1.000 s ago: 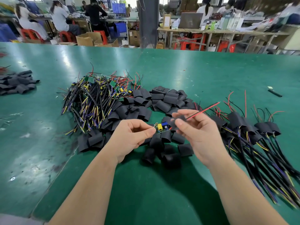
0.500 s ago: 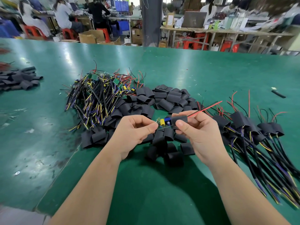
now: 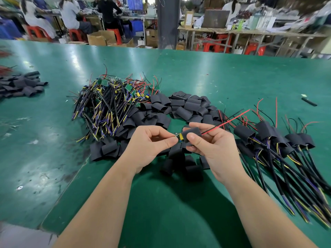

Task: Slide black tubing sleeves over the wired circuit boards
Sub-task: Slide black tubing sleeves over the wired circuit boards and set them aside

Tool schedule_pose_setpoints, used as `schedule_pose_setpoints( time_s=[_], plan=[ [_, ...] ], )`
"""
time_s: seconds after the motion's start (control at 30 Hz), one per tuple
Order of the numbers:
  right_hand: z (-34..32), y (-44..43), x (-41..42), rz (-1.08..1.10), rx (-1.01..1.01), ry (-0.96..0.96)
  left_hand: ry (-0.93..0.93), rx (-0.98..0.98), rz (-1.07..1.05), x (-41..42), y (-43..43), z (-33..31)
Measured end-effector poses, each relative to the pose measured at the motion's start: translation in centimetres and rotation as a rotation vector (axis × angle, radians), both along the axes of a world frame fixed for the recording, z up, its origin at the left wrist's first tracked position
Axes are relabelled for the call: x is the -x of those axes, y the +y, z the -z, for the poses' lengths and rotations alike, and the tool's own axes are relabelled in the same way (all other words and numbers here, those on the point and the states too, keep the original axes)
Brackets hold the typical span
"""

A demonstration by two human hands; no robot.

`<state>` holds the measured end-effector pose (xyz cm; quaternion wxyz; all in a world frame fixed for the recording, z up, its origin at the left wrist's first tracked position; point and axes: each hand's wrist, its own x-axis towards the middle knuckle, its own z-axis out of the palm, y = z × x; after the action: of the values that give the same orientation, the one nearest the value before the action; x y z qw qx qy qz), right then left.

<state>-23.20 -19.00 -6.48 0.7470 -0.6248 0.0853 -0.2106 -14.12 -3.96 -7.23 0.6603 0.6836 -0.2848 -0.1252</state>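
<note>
Mid-sleeving: the right hand (image 3: pixel 213 149) pinches a black sleeve (image 3: pixel 193 133) partly over the circuit board (image 3: pixel 180 136), the left hand (image 3: pixel 152 143) pinches the board's bare left end; next, likely, slide the sleeve fully on.

Can make out only a yellow capacitor of the board (image 3: pixel 181 136) between left hand (image 3: pixel 152 145) and right hand (image 3: pixel 211 147), with the rest inside the sleeve (image 3: pixel 192 132). Cannot follow the cables (image 3: pixel 286 176) right of the right hand past the right edge. Cannot see all of the sleeve pile (image 3: pixel 23 86) far left of the left hand, clipped by the left edge. Cannot make out the people (image 3: pixel 71 15) beyond both hands for blur. Cannot name the black piece (image 3: pixel 309 102) far right of the right hand: too small
</note>
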Motion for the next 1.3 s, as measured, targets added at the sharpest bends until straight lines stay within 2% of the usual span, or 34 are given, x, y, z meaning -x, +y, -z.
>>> schedule_pose_setpoints(
  time_s=[0.17, 0.33, 0.4, 0.67, 1.0, 1.3],
  plan=[
    [0.1, 0.2, -0.3, 0.06, -0.135, 0.057, -0.009, 0.016, -0.104, -0.1, -0.4, 0.0],
    [0.1, 0.3, -0.4, 0.063, -0.281, 0.109, -0.35, -0.059, -0.173, 0.5, -0.7, 0.5],
    [0.1, 0.3, -0.4, 0.063, -0.326, 0.117, -0.433, -0.072, -0.187, 0.8, -0.8, 0.6],
    [0.3, 0.2, -0.4, 0.077, -0.352, 0.141, -0.821, -0.157, -0.211, 0.6, -0.7, 0.5],
    [-0.1, 0.2, -0.2, -0.014, -0.225, 0.078, -0.887, -0.096, -0.286, 0.4, -0.6, 0.4],
    [0.0, 0.4, -0.3, 0.017, -0.505, 0.099, -0.873, -0.056, -0.274, 1.2, -1.1, 0.2]
  ],
)
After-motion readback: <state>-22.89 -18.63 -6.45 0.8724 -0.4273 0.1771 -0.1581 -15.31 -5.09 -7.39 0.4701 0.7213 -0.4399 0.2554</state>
